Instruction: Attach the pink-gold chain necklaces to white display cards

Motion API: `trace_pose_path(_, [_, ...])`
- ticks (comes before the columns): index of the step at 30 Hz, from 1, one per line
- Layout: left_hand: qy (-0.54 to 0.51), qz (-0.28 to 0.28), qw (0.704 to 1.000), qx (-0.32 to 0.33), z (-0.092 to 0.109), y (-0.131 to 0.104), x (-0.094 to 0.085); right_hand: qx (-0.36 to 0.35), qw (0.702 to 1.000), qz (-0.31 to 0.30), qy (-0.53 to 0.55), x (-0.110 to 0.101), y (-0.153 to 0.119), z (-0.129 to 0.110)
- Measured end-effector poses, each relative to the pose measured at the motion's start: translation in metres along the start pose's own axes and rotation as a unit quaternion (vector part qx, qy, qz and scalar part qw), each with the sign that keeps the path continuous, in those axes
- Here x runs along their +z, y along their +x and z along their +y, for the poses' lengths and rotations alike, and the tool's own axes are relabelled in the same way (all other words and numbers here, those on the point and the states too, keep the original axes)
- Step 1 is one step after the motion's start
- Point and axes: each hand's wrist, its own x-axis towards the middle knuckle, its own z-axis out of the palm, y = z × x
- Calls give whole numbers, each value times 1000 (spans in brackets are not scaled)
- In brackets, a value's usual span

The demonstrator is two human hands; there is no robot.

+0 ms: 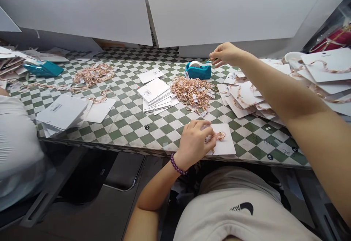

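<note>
Green and white squares cover the table [128, 124], and big white boards [227, 10] stand behind it. Near the front edge, the left hand [193, 138] is bent over a pink and gold bead string [220, 136], with its thumb and fingers closed on it. That bead string lies on a flat white card [228, 144], and the hand hides part of both. A purple bracelet [178, 165] goes around the left wrist. The right hand [226, 53] reaches far out, with its fingers bent close together just beside the front end of a blue tape holder [198, 72]. I cannot tell if any tape is between those fingers. A white roll [195, 64] sits in the tape holder.

Just in front of the tape holder is a big heap of bead strings [192, 91] with little white tags. A stack of white cards [155, 93] is on the left of that heap, and one loose card [150, 75] lies behind the stack. Over on the right, a messy pile of cards with beads [242, 96] spreads out, partly behind the right arm.

Farther left are another bead heap [94, 75], another stack of cards [61, 111] and a second blue tape holder [45, 69]. Someone in a white shirt [19, 142] is at the far left.
</note>
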Motion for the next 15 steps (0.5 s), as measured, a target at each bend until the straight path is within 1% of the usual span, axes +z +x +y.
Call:
trace_pose_path(2, [-1,0,1000,-2,0,0,0,7,1000,5,-16,2,-2,1])
trace_pose_path(5, [0,-3,1000,-4,1,1,-2,-5,999,3,-45,5,-3,-4])
trace_pose_path(9, [0,-5,1000,-7,3,1,-3,-20,988,-68,-135,5,-3,-18])
trace_pose_path(11, [-1,-4,1000,-9,3,1,-3,-18,981,-91,-169,3,-3,-23])
trace_pose_path(15, [-3,-3,1000,-10,2,0,-1,3,985,-96,-140,-1,-3,-25])
